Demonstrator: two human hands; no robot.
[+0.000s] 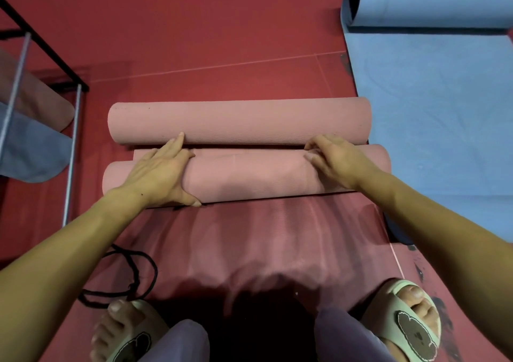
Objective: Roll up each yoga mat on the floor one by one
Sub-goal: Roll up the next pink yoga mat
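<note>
Pink yoga mat (249, 178) at centre of red floor (222, 28), near end rolled into a thick cylinder lying crosswise, a flat strip of it showing beyond the roll. Left hand (161, 175) laid over left part of roll, fingers extended across the top, thumb tucked under near edge, fingertips reaching the gap beyond. Right hand (333, 161) on right part of roll, fingers curled over the far top edge and gripping it. Second pink roll (238, 120) parallel and just beyond, fully rolled; whether it touches the first roll cannot be told. Darker pink mat (263, 239) spread flat and rippled between roll and feet. Blue yoga mat (444, 111) to the right, mostly flat, far end curled into a partial roll (427, 0); left edge near the pink rolls. Metal rack (41, 70) at far left with black frame and silver posts, holding draped mats: one pink (36, 97), one blue (33, 150), rounded ends hanging. Black cord (125, 275) looped on floor near left foot. Pale slippers (408, 331) with dark patch on both feet, purple trouser knees (180, 342) at bottom edge.
</note>
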